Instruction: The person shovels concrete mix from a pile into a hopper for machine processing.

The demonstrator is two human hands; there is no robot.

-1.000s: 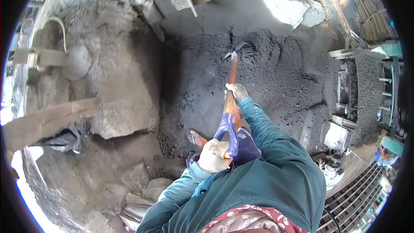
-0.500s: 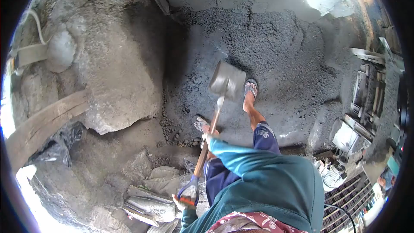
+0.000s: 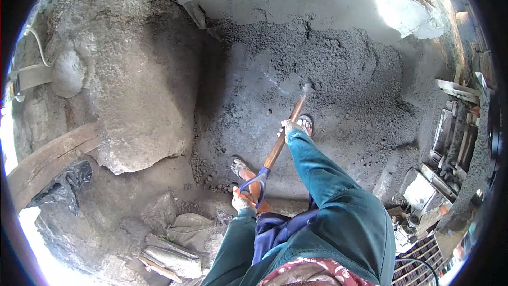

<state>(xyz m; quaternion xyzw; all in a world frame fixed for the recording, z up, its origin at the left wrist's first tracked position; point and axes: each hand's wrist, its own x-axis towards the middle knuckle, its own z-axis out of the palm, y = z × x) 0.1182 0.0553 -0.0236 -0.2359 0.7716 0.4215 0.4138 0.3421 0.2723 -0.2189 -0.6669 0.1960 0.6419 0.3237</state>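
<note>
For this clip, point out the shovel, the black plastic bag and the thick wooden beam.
Shovel [image 3: 274, 153]: head view, on the wooden shaft, between the two hands.
Black plastic bag [image 3: 64, 184]: head view, on its crumpled middle.
Wooden beam [image 3: 53, 152]: head view, midway along its visible length.

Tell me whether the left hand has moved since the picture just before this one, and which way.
Yes: the left hand has moved up the view, from well below the boulder's bottom edge to only a little below it.
</note>
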